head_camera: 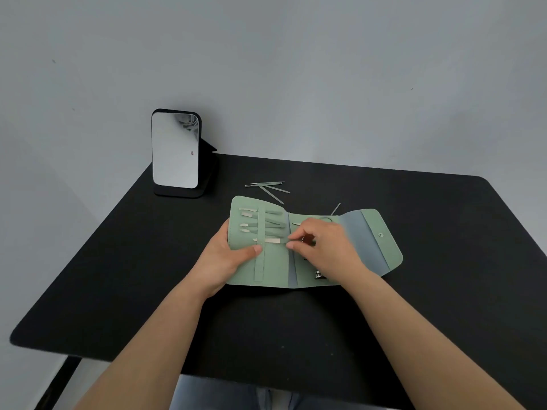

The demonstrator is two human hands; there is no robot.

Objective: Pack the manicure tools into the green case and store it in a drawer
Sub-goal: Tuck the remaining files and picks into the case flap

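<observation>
A soft green leatherette case (273,269) is spread open on a matte black table (118,276). Its left edge is gripped by the left hand (225,255). A flat metal tool (272,240), apparently tweezers, is pinched by the right hand (322,247) at the elastic strap. Thin steel tools (268,186) lie loose behind it.

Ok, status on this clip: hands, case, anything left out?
Left hand pins the open green fold-out case. Right hand pinches a flat silver tool at the strap. Thin metal tools loose on black table behind.
</observation>
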